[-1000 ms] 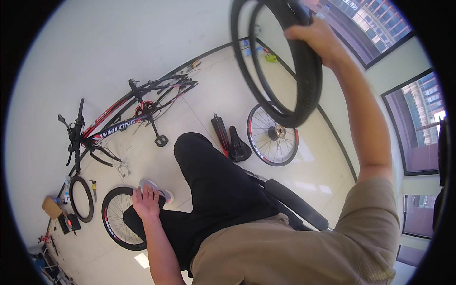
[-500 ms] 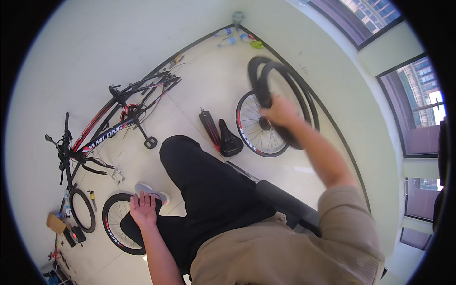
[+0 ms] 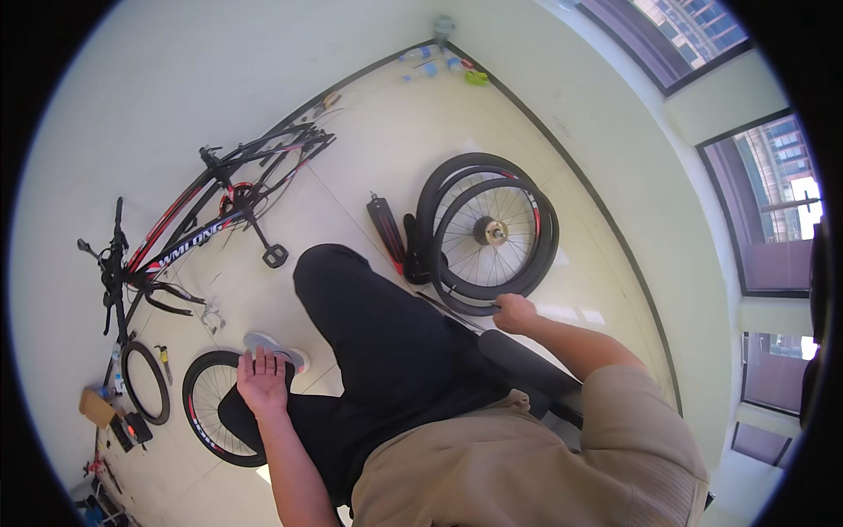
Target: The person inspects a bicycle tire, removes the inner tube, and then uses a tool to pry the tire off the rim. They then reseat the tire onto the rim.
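Note:
My right hand (image 3: 515, 314) is closed on the lower edge of a black bicycle tyre (image 3: 442, 255). This tyre lies tilted over a spoked wheel whose hub (image 3: 491, 231) and sprockets show through it. Another black tyre (image 3: 474, 160) rings the same wheel; how the loops overlap is hard to make out. Beside them a black saddle (image 3: 411, 237) is partly covered by the tyres. My left hand (image 3: 262, 382) rests near my bent knee, palm up, fingers stretched and holding nothing. Under that knee lies a second wheel (image 3: 204, 428), partly hidden by my leg.
A black-and-red bicycle frame (image 3: 189, 246) with handlebar leans along the left wall. A long black-and-red piece (image 3: 385, 230) lies by the saddle. A bare tyre (image 3: 129, 386), a cardboard box (image 3: 97, 407) and tools are at lower left. Bottles (image 3: 426, 70) lie in the far corner.
My right hand has come down and nearer with the tyre. The tyre, earlier raised on edge, now lies over the wheel and partly covers the saddle. My left hand stays open in place.

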`<act>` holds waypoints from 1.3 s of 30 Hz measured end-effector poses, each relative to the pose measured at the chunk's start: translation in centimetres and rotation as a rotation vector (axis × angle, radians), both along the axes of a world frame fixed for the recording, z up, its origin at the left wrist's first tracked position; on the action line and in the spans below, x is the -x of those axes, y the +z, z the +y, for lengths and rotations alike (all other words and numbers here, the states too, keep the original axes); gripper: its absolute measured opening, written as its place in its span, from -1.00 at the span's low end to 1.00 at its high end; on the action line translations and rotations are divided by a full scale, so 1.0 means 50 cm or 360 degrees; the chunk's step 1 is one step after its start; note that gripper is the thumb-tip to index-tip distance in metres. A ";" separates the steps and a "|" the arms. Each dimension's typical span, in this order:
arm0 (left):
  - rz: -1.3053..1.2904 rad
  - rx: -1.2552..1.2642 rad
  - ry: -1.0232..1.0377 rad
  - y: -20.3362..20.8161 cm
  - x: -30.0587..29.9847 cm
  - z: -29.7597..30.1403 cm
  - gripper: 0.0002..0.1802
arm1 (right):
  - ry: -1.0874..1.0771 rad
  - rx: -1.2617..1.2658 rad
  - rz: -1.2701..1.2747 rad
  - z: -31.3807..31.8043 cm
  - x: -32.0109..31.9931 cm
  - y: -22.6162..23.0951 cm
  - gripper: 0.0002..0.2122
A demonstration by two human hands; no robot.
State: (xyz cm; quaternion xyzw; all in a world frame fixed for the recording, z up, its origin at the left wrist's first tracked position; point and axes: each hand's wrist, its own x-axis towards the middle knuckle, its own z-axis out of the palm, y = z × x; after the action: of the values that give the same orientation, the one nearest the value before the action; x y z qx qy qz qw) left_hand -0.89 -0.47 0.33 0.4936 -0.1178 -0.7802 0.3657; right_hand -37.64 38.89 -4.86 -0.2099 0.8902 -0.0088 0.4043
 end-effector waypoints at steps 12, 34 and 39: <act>0.0384 0.0299 0.0236 0.133 -0.046 0.015 -0.74 | 0.0434 0.0327 -0.0347 -0.027 0.143 -0.136 -0.65; -0.0642 -0.0868 0.1198 -0.223 -0.386 0.115 -0.44 | -0.1218 0.1843 -0.1018 -0.610 0.073 0.277 -0.65; -0.0901 -0.0686 0.0331 -0.450 -0.486 0.135 -0.51 | -0.1198 0.1519 -0.1472 -0.673 -0.014 0.301 -0.58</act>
State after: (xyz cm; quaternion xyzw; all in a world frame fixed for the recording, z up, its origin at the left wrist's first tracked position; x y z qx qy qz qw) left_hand 23.42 6.27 -22.15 0.7650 0.0036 -0.5782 0.2838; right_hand -36.95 5.26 10.18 -0.0193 0.5414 -0.6168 0.5711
